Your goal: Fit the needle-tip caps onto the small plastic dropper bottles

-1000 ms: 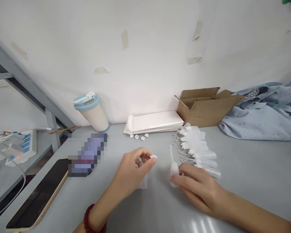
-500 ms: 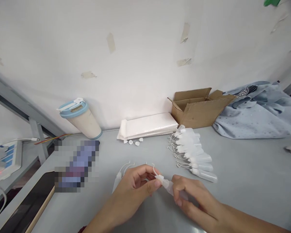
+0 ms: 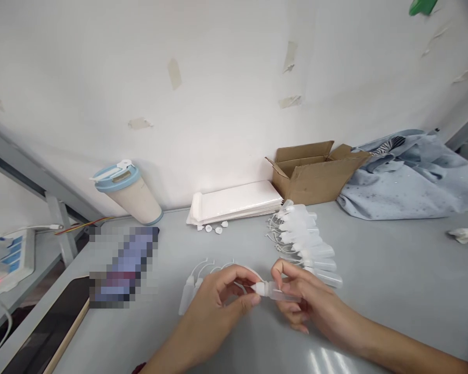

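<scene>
A small translucent squeeze bottle (image 3: 273,292) with a white pointed nozzle lies level between my hands. My left hand (image 3: 214,306) pinches it at the nozzle, thumb below and fingers above. Around the bottle's clear body, the fingers of my right hand (image 3: 315,301) are closed. A thin tether strap curves up near my left fingertips. Partly hidden behind my left hand are a few similar bottles (image 3: 187,295) with curved straps. To the right, several more bottles (image 3: 304,241) lie in a row, their straps pointing left.
A stack of white padded envelopes (image 3: 237,200) rests by the wall, with small white caps (image 3: 218,229) before it. Behind are an open cardboard box (image 3: 320,179) and a grey-blue cloth bag (image 3: 405,187). A blue-lidded cup (image 3: 134,197) and phone (image 3: 50,327) stand left.
The bottle has turned from slanting to nearly level. My right hand has shifted its grip, its fingers now more spread along the body. My left hand keeps its pinch at the nozzle.
</scene>
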